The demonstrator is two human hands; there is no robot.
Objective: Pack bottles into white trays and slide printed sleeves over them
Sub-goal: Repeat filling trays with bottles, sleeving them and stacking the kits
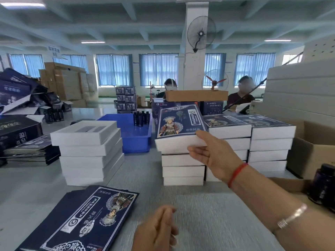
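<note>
The right hand (211, 151) grasps the near right corner of a white tray box in a dark blue printed sleeve (179, 131), tilted atop the middle stack of finished boxes (183, 171), while the left hand (157, 230), blurred, hangs loosely curled and released beside flat blue printed sleeves (87, 220) on the near grey table (208, 214)

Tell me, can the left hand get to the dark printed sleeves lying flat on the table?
Probably yes. The left hand holds nothing and hovers right beside the sleeves, with only bare table between them.
</note>
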